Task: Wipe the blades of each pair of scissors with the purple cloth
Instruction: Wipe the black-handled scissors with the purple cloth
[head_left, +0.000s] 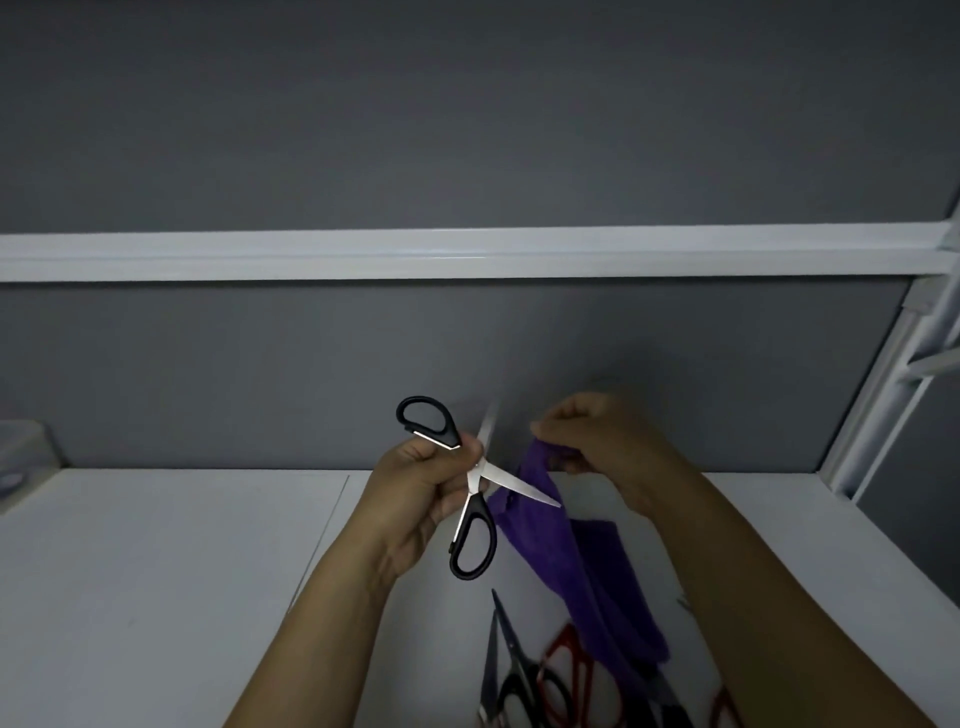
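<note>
— Looking around the worktop (156, 571), what lies near you?

— A heap of scissors at the near edge, between my arms: a black-handled pair (522, 675) with its blades pointing away from me, and red-handled ones (587, 670) just beside it. Behind stands a grey partition (467, 130) with a white rail (467, 254) across it.

— And your hands?

— My left hand (415, 493) grips the open scissors (470, 512) near the pivot, held up above the worktop, blades spread wide. My right hand (597, 436) pinches the top of the purple cloth (587, 571), which hangs down onto the heap and covers part of it.

— Anything hard to make out?

— The upper blade is a blur. The lower blade's tip lies in front of the cloth; whether it touches, I cannot tell. The heap runs out of view below, so I cannot count the pairs.
</note>
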